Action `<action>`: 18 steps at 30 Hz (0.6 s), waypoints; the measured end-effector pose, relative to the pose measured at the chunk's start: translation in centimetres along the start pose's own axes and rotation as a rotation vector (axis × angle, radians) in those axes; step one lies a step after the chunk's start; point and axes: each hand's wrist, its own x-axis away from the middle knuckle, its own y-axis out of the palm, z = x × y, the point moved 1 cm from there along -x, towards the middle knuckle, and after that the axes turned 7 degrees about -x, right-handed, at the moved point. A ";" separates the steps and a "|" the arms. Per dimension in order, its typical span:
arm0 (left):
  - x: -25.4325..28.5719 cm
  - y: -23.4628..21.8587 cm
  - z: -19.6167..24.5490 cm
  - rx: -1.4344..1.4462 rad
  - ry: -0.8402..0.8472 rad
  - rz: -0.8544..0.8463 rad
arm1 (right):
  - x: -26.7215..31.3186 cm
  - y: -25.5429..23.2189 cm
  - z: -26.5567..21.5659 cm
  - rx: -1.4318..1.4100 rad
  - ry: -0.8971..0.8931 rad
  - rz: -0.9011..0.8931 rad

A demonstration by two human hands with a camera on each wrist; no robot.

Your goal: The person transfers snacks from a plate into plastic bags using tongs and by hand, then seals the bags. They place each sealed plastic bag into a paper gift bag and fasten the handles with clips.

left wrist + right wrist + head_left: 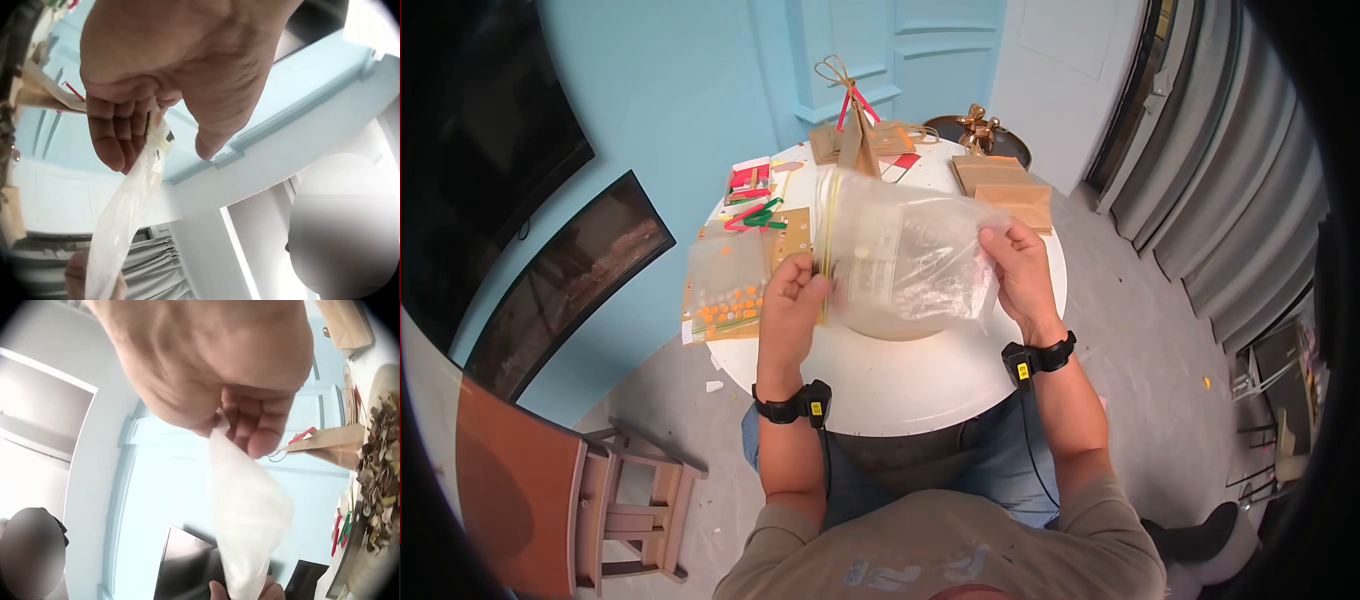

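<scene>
A clear zip bag (pixel 900 255) is stretched between both hands above the white round table (pixel 900 390). The left hand (pixel 795 305) grips its edge beside the yellowish zip strip. The right hand (pixel 1022 270) pinches the opposite edge, near an upper corner. Seen from the left wrist, the bag (pixel 122 219) hangs edge-on from the curled fingers of the left hand (pixel 181 75). In the right wrist view the bag (pixel 250 506) looks whitish and narrow below the right hand (pixel 219 369), whose thumb and fingers meet on it. What the bag contains cannot be told.
Left on the table, a bag with orange and white pieces (pixel 730 300) lies beside green and red strips (pixel 760 213). Behind stand a brown paper bag with handles (pixel 858 140) and folded brown bags (pixel 1005 190). Dried leaves (pixel 381 475) lie in a container partly under the held bag.
</scene>
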 end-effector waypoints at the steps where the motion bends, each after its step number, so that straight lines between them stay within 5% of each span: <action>1: 0.2 0.7 0.5 0.000 0.003 0.000 | 0.3 0.6 -0.1 0.000 -0.002 -0.002; 3: 0.6 2.9 2.2 0.562 0.071 -0.143 | 1.0 2.1 -0.5 -0.155 -0.120 0.131; 4: 0.6 3.8 1.5 0.559 0.076 -0.144 | 1.3 2.5 -0.2 -0.158 -0.123 0.127; 6: 0.4 5.1 -0.8 0.498 0.025 -0.030 | 2.0 2.9 1.1 -0.223 -0.128 0.162; 14: 1.3 4.9 1.9 0.087 -0.043 0.115 | 3.7 1.0 1.9 -0.287 0.025 0.010; 18: -0.2 2.4 1.6 -0.087 0.019 0.273 | 4.6 1.2 2.6 0.051 0.142 -0.009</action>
